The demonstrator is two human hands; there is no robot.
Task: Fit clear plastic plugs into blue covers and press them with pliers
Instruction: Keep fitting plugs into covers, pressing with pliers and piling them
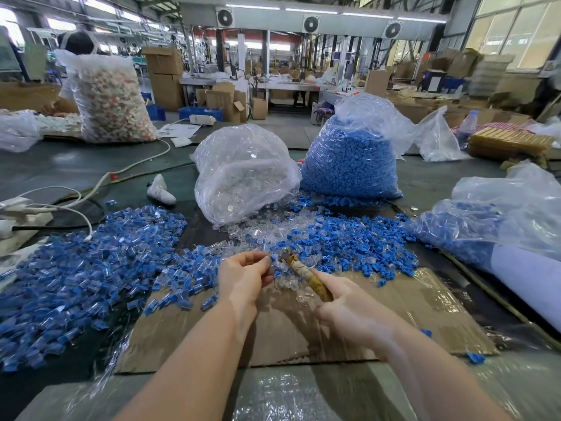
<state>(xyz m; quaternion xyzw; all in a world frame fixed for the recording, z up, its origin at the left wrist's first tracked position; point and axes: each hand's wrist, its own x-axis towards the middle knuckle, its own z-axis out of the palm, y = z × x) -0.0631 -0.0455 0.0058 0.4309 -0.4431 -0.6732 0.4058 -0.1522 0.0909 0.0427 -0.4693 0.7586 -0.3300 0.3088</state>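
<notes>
While the left hand (245, 273) curls its fingers together near the middle of the head view, its fingertips pinch a small piece (272, 258), blue at its tip; too small to tell whether a plug already sits in it. Right hand (349, 308) wraps the taped, yellowish handles of the pliers (306, 276). Pliers point up-left, nose right beside the pinched piece; whether the jaws touch it cannot be told.

Both hands sit over a flattened cardboard sheet (394, 314) under clear film. Just beyond the fingers: loose clear plugs (264, 230) scattered on the dark table (76, 168). To their right, a loose heap of blue covers (349, 238). To the left, a wide spread of pieces showing blue and clear together (76, 275).

Further back, two open plastic sacks side by side: bag of clear plugs (243, 174) on the left, bag of blue covers (349, 165) on the right. Another clear bag with blue pieces (485, 217) lies at the right edge.

Far left, white cables (100, 183) trail over the table. A tall sack of pale mixed parts (109, 98) stands behind, a person (79, 43) partly hidden beyond it. Cardboard boxes (165, 77) and benches fill the hall at the back.
</notes>
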